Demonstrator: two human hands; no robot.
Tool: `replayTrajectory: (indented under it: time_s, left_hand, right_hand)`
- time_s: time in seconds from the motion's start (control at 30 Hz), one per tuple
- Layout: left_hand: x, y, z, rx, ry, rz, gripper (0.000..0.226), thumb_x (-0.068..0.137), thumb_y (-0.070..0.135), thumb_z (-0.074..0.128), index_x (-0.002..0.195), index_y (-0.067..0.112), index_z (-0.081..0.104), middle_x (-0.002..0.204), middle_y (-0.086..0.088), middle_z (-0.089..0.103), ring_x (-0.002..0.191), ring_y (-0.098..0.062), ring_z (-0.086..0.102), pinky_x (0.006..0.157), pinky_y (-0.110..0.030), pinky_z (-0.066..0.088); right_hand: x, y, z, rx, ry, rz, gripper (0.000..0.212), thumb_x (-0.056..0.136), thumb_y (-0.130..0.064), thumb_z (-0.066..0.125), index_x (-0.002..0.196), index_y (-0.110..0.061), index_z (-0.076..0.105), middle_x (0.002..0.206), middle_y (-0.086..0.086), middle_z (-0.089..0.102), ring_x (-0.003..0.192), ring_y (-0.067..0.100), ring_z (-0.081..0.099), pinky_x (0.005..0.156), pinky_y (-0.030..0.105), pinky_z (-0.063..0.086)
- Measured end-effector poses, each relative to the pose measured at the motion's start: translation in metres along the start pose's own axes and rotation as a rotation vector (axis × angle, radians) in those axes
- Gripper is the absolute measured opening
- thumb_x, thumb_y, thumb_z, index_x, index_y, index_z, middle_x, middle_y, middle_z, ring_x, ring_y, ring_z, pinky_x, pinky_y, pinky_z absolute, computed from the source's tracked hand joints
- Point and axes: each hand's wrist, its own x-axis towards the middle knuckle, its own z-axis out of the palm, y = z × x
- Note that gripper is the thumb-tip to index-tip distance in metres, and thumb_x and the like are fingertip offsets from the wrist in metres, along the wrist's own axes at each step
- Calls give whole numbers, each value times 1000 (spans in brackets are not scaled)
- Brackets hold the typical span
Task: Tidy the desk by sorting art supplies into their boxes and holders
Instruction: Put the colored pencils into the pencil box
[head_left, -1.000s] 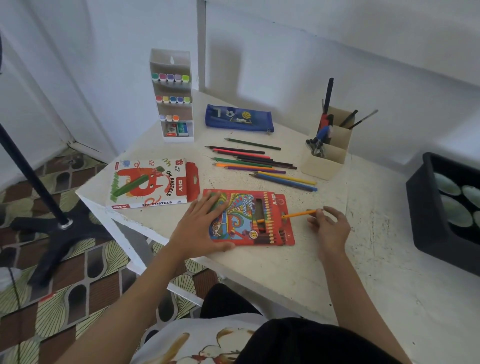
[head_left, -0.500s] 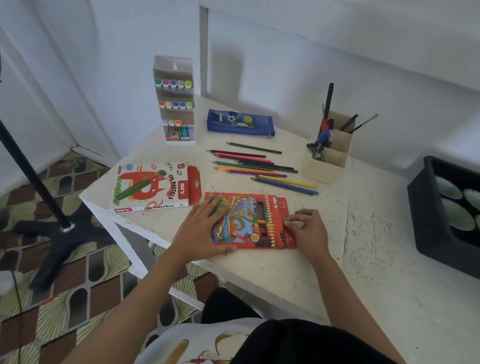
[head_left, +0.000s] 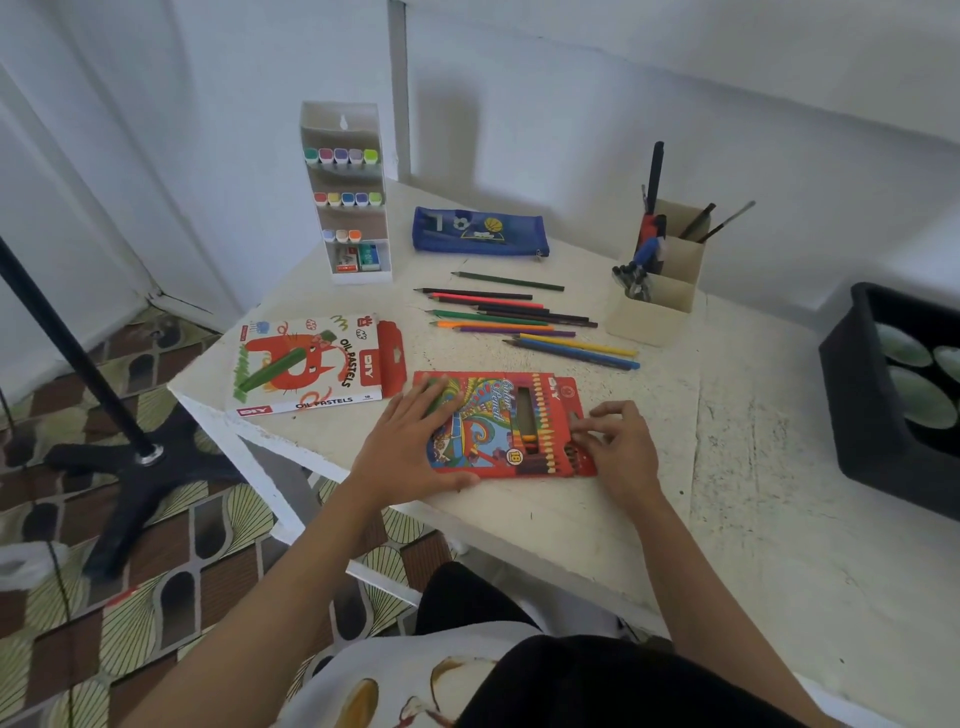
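pencil box (head_left: 498, 426) flat on the bench (head_left: 571, 525) near the front edge, left hand (head_left: 410, 447) lying on its left half, fingers (head_left: 434, 397) spread out, right hand (head_left: 621, 449) at its right end, fingers bent onto the edge, can't tell if they're pinching anything, loose pencils (head_left: 519, 317) just behind

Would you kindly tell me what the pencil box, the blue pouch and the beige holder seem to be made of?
Pencil box: thin printed card, smooth, with a cut-out window. Pouch: probably fabric, soft sagging outline. Holder: matte card or board, flat-sided; cannot tell which.
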Motion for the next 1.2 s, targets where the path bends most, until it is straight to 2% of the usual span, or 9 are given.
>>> replayTrajectory:
  time_s: [0.1,0.3,0.47,0.6,0.7,0.8,0.97,1.07,1.2]
  left_hand:
    - [0,0,0,-7,0,-1,114,55,98,23,149,33,17,159,7,3,143,-5,-13,114,-31,-9]
    - [0,-2,2,-4,16,6,113,56,97,27,149,33,18,159,8,3,141,-2,-16,114,-30,-9]
    - [0,-2,5,41,16,2,109,60,96,23,149,35,13,158,10,-2,141,-2,-20,116,-34,-12]
    - [2,0,7,87,61,-14,101,68,92,21,150,33,14,159,8,-4,143,-7,-19,118,-42,-8]
    - [1,3,7,102,85,-50,96,72,89,17,150,33,16,159,8,-3,143,-9,-19,117,-41,-10]
    - [0,10,6,55,124,-115,93,75,85,16,150,31,17,159,8,-2,143,-8,-19,118,-41,-6]
    - [2,15,6,38,173,-214,96,73,88,14,149,29,22,159,5,2,144,-9,-15,118,-41,-1]
    - [3,19,7,53,145,-238,101,68,90,11,148,30,22,159,6,4,142,-7,-14,116,-38,-3]
    - [5,26,10,21,170,-328,89,71,78,26,147,32,28,158,8,8,145,-10,-4,118,-42,5]
  right_hand:
    - [-1,1,-1,21,-21,-9,11,79,-18,73,87,-25,72,104,-7,49,107,14,49,83,35,49]
    - [-2,-2,-6,41,-39,12,13,74,-21,78,80,-28,69,101,-7,52,90,11,51,66,17,39]
    - [-1,-2,-7,139,54,59,10,79,-28,74,81,-23,66,96,-4,54,78,7,51,65,16,39]
    - [12,-3,-20,252,43,140,18,91,-28,59,102,-15,62,95,-2,58,88,13,53,69,21,39]
    - [29,-4,-29,299,-5,185,14,94,-28,54,102,-18,61,100,2,59,87,17,54,69,27,44]
    - [50,-11,-37,190,-95,117,10,93,-24,56,99,-19,63,100,0,59,88,16,54,76,31,46]
    - [91,-29,-37,-58,-235,-200,11,90,-12,59,95,-16,67,99,4,61,88,15,56,79,27,42]
    - [106,-36,-29,-284,-273,-314,15,91,-16,54,98,-25,65,104,5,53,81,21,56,71,32,46]
    - [108,-37,-15,-532,-246,-392,17,94,-20,51,110,-22,55,113,4,45,83,26,58,61,32,43]
